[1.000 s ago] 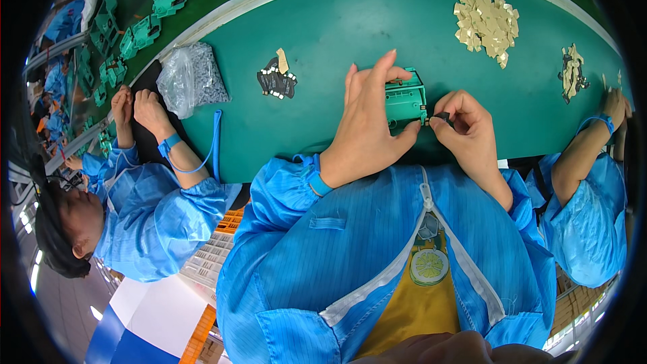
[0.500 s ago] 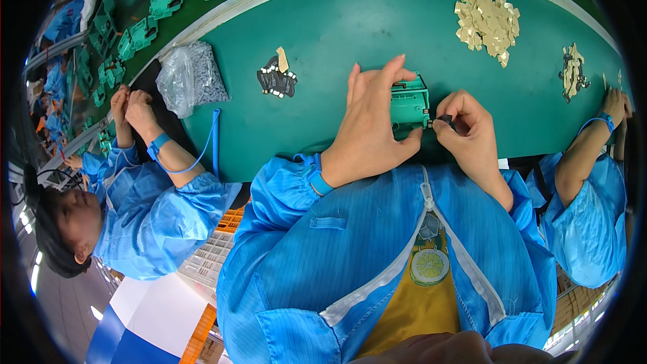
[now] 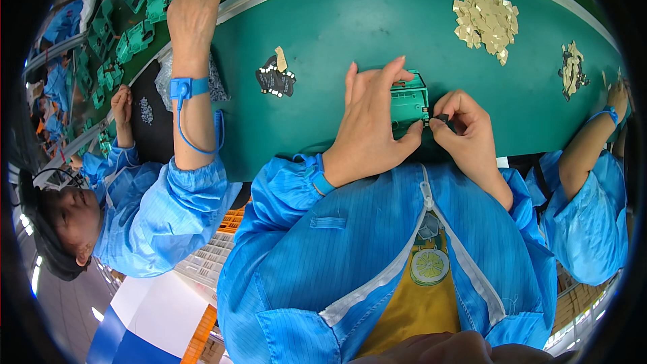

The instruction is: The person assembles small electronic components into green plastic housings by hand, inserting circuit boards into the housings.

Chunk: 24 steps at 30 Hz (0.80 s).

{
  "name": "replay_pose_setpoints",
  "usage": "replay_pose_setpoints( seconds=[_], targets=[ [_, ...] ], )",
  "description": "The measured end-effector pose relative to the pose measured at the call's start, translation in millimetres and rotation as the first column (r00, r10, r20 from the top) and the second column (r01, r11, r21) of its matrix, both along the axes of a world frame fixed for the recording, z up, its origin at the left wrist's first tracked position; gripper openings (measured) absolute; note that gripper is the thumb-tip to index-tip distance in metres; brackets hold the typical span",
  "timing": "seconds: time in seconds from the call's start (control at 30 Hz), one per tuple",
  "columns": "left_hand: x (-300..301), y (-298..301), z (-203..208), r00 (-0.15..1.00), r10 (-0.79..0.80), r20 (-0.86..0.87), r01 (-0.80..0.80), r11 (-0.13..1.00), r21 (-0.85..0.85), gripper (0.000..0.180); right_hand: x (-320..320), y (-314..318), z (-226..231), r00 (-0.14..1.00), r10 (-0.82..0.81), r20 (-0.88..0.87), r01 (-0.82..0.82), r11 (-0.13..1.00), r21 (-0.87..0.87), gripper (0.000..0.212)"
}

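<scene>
A green plastic housing [image 3: 408, 103], open-topped and box-like, is held over the table by my left hand [image 3: 371, 125], thumb at its near edge and fingers along its far side. At the housing's lower right corner, my right hand [image 3: 464, 129] pinches a small black part [image 3: 445, 120] between thumb and fingers. That part touches or nearly touches the housing; its exact shape is hidden by my fingertips. Left of my hands lies a small stack of black flat pieces [image 3: 275, 79] with a tan piece on top.
Tan flat pieces [image 3: 486, 23] form a pile at the far right of the green table [image 3: 323, 34]. Black and tan strips [image 3: 573, 71] lie farther right. On the left, a co-worker's hand [image 3: 195, 17] reaches to green housings [image 3: 158, 3] beyond the table's pale edge; a clear bag [image 3: 164, 81] lies below.
The co-worker on the left has stretched one arm forward to the green housings, across the clear bag. My hands have barely moved and keep their hold.
</scene>
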State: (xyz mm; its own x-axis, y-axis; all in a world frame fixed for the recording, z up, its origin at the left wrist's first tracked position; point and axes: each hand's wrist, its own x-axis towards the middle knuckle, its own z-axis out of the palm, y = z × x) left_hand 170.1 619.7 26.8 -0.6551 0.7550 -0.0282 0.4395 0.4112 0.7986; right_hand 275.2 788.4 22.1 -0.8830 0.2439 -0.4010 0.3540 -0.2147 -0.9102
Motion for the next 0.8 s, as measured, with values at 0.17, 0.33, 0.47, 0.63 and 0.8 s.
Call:
replay_pose_setpoints(
  seconds=[0.17, 0.33, 0.47, 0.63, 0.8],
  targets=[
    [-0.5, 1.2, 0.3, 1.000, -0.002, -0.008, 0.002, 1.000, 0.001, 0.096, 0.1, -0.2, -2.2, 1.000, 0.001, -0.010, -0.001, 1.000, 0.015, 0.022],
    [0.7, 0.7, -1.9, 1.000, 0.005, -0.014, -0.005, 1.000, -0.005, 0.095, -0.9, -0.9, -1.0, 1.000, -0.003, -0.008, 0.004, 1.000, 0.020, 0.022],
    [1.0, 0.3, -2.4, 1.000, 0.006, -0.023, -0.006, 1.000, -0.004, 0.094, -0.3, -1.5, -1.8, 1.000, -0.006, 0.001, 0.006, 0.999, 0.034, 0.021],
    [0.7, 0.1, -2.7, 1.000, 0.005, -0.021, -0.005, 1.000, -0.004, 0.093, 0.2, -2.5, -3.4, 1.000, -0.014, 0.005, 0.014, 0.999, 0.041, 0.021],
    [-0.8, 0.0, -2.7, 1.000, 0.002, -0.022, -0.003, 1.000, -0.011, 0.091, -0.9, -3.3, -2.9, 1.000, -0.013, 0.002, 0.013, 0.999, 0.052, 0.022]
  ],
)
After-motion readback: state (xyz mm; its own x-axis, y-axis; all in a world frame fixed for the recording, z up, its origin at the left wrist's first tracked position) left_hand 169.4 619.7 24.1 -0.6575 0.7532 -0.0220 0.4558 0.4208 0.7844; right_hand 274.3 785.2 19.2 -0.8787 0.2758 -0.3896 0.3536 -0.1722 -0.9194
